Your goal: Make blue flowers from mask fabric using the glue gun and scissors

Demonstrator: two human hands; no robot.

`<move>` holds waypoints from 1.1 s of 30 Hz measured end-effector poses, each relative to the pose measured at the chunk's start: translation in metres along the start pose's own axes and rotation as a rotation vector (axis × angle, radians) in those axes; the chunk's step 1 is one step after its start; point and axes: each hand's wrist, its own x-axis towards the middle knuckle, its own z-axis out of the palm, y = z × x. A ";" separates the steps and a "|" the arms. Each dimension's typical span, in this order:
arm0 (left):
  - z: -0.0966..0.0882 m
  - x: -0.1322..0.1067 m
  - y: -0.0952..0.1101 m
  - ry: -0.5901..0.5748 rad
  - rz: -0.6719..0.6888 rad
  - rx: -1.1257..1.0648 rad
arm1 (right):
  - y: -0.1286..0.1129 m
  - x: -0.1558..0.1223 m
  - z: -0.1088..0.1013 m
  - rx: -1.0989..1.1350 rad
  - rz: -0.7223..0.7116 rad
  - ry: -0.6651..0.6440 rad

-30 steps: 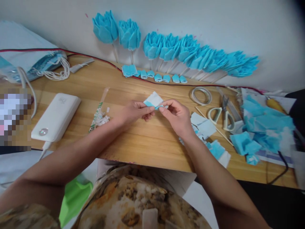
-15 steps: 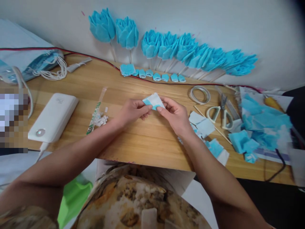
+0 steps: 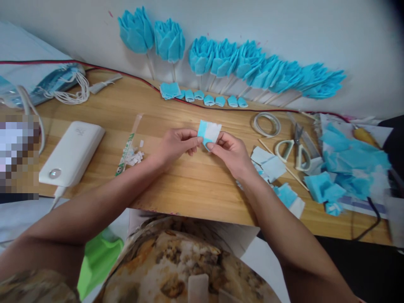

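Observation:
Between my two hands, above the middle of the table, is a small piece of blue-and-white fabric [image 3: 213, 130]. A blue fold runs down its left side and its lower corner, and the rest of the facing side is white. My left hand [image 3: 176, 145] pinches its left edge between thumb and fingers. The lower right edge is pinched by my right hand [image 3: 233, 153], with the thumb in front and the fingers partly hidden behind the piece. Beyond my hands lie a row of small curled blue pieces [image 3: 208, 100] and a stack of flat blue squares [image 3: 169, 90].
Blue fabric flowers [image 3: 202, 54] on sticks lean along the wall. At right are a tape roll [image 3: 267, 125], scissors [image 3: 297, 134], fabric scraps [image 3: 268, 163] and a blue pile [image 3: 356, 162]. A white power bank [image 3: 71, 153], paper bits [image 3: 134, 156] and white cords [image 3: 74, 90] lie left.
The fabric piece has been turned in my fingers: its blue fold, along the lower edge before, now runs down the left side. Both hands stay in nearly the same place.

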 end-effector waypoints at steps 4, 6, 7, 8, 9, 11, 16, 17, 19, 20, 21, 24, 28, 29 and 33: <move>0.001 -0.001 0.002 -0.027 -0.024 0.022 | 0.004 0.001 0.001 0.033 -0.004 -0.006; 0.002 -0.001 0.003 -0.024 -0.021 0.010 | 0.005 0.001 0.001 0.027 -0.011 0.023; 0.003 -0.001 0.003 -0.014 -0.019 -0.003 | 0.005 0.000 0.001 0.020 -0.014 0.030; 0.003 -0.001 0.003 0.001 -0.016 -0.019 | 0.004 0.000 0.001 0.012 -0.016 0.026; 0.004 0.000 0.003 0.017 -0.015 -0.035 | 0.003 0.000 0.001 0.003 -0.019 0.011; 0.004 0.000 0.002 0.037 -0.019 -0.056 | -0.001 -0.001 0.001 -0.019 -0.022 -0.031; 0.004 0.001 0.001 0.028 -0.045 -0.032 | -0.006 -0.002 0.001 -0.046 -0.073 0.011; 0.004 0.000 0.002 0.023 -0.051 -0.023 | -0.006 -0.001 0.000 -0.047 -0.084 0.040; 0.004 0.000 0.002 0.017 -0.058 -0.009 | -0.004 -0.001 -0.001 -0.061 -0.100 0.096; 0.004 0.000 0.002 0.016 -0.059 -0.004 | -0.003 -0.001 -0.001 -0.072 -0.111 0.119; 0.004 0.000 0.001 0.016 -0.059 0.000 | -0.002 -0.001 -0.001 -0.083 -0.123 0.137; 0.004 0.000 -0.001 0.025 -0.054 -0.001 | -0.002 -0.002 -0.001 -0.101 -0.153 0.155; 0.004 0.001 -0.003 0.041 -0.066 0.015 | -0.003 -0.002 -0.001 -0.108 -0.142 0.144; 0.003 0.000 -0.003 0.045 -0.070 0.025 | -0.004 -0.002 -0.001 -0.107 -0.139 0.147; 0.002 0.000 -0.002 0.044 -0.060 0.003 | -0.003 -0.002 -0.002 -0.082 -0.128 0.156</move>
